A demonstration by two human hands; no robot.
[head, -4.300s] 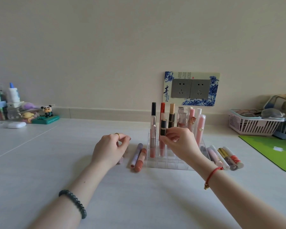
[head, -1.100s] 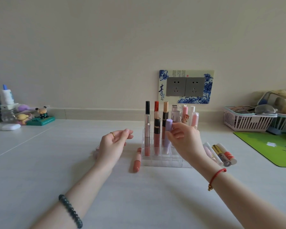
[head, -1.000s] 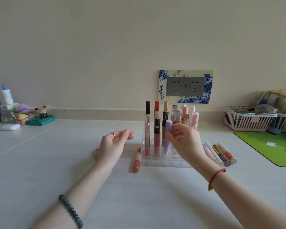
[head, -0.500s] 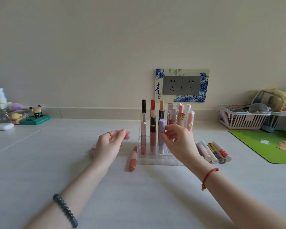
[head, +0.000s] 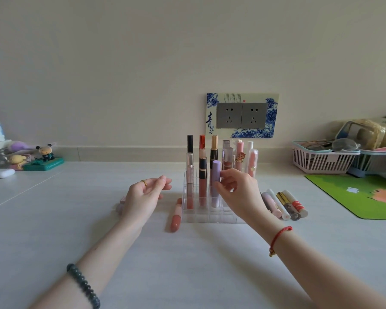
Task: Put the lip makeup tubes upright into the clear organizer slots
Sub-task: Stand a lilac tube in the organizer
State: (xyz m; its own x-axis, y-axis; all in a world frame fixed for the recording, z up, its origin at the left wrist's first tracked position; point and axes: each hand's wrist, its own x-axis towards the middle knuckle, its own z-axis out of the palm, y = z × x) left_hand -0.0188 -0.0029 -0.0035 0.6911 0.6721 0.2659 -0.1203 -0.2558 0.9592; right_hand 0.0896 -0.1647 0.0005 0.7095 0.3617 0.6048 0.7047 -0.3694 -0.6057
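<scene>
A clear organizer [head: 206,216] stands mid-table with several lip tubes upright in its back rows. My right hand [head: 234,191] pinches a lilac tube [head: 216,179] that stands upright in a slot of the third row. My left hand [head: 144,196] hovers left of the organizer, fingers loosely bent, holding nothing. A peach tube [head: 176,217] lies flat against the organizer's left side. A pink tube [head: 121,202] is half hidden behind my left hand. Several more tubes [head: 285,205] lie in a row to the right of the organizer.
A green mat [head: 361,195] covers the right side of the table. Pink and blue baskets [head: 321,158] stand at the back right. Small figurines [head: 42,157], bottles and a white case [head: 1,173] sit at the far left. A wall socket [head: 242,115] is behind the organizer.
The lilac tube that lay left of the organizer now stands upright in a slot, lowered there by my right hand. My left hand lifted off the table and relaxed.
</scene>
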